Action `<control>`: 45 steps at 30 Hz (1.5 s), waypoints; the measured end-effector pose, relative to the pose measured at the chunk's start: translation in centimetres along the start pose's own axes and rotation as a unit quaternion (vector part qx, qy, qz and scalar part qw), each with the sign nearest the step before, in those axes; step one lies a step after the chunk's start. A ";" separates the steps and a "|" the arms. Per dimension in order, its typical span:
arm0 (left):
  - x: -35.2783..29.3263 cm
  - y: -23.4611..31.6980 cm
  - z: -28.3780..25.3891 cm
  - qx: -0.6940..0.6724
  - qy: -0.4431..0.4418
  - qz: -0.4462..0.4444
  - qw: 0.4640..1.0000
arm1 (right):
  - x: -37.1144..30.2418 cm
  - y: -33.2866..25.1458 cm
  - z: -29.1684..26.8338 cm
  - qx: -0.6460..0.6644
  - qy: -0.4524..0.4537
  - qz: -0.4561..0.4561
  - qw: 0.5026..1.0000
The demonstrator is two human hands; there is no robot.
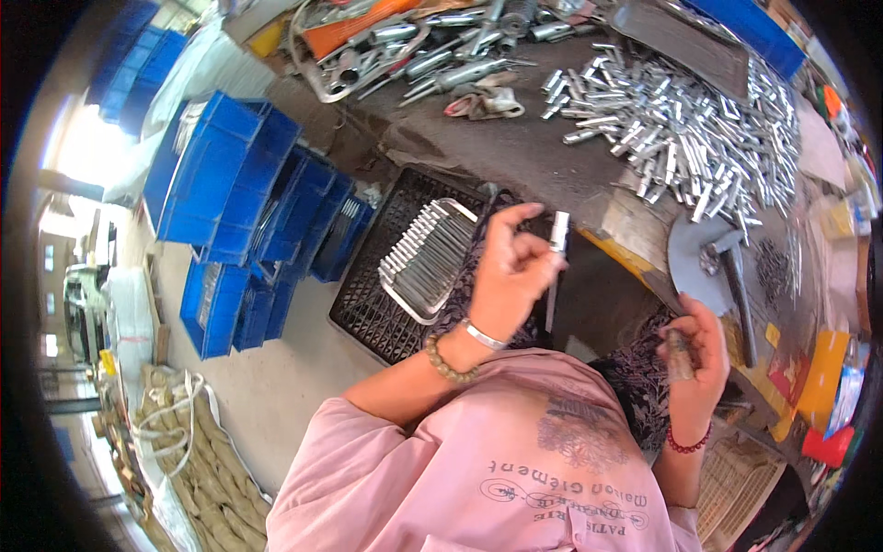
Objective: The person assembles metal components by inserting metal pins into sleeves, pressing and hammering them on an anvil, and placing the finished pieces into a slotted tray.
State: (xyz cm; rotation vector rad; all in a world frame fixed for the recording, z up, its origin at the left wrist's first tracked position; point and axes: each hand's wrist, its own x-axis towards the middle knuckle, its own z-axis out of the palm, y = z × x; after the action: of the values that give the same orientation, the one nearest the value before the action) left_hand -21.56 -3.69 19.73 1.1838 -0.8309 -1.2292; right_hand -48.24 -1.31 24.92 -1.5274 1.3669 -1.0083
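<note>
My left hand (510, 281) is closed, with thumb and fingers pinching a slim metal rod that has a shiny cylindrical sleeve (559, 230) at its upper end. The rod's thin shaft (551, 311) hangs below the fingers, over my lap. My right hand (694, 361) is by the workbench's near edge, its fingers loosely bent and apart, with no held thing visible; a dark, worn wrap (679, 354) covers one digit. Left of my lap, a white-rimmed tray (420, 317) with a row of similar sleeved rods (428, 258) lies on a black plastic crate (354, 317).
A heap of shiny metal sleeves (681, 129) covers the bench's right side. A hammer (739, 299) lies near a round grey plate (685, 253). Wrenches and other metal tools (451, 64) crowd the far side. Blue bins (216, 179) are stacked at left, beyond the crate.
</note>
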 end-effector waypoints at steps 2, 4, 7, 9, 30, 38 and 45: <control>0.4 -0.8 -4.2 0.063 0.093 -0.015 0.994 | 0.8 0.3 -0.5 -0.028 0.004 -0.014 0.999; 1.3 -3.4 -9.3 0.122 0.186 -0.033 0.974 | 1.4 0.4 -0.5 -0.013 -0.002 0.004 1.000; 2.6 -9.0 -17.4 0.191 0.297 -0.084 0.932 | 1.9 0.4 -0.6 0.003 -0.007 0.036 0.999; 3.2 -10.1 -19.3 0.256 0.324 -0.103 0.905 | 2.0 0.3 -0.6 0.007 -0.008 0.050 0.999; 8.3 -13.7 -22.7 0.428 0.351 -0.106 0.826 | 1.7 0.1 -0.3 -0.023 0.002 0.024 0.999; 9.1 -4.7 -20.4 0.280 0.429 0.181 0.839 | 1.9 1.0 -0.1 -0.045 0.007 -0.026 0.999; 10.0 7.3 -3.0 0.356 0.058 0.387 0.849 | 1.3 0.2 -1.0 0.012 -0.023 0.008 1.000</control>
State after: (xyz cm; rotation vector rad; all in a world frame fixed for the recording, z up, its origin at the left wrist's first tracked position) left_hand -14.92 -13.26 24.90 1.2623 -1.5500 -0.1558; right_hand -49.09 -2.71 25.13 -1.5104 1.3284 -0.9723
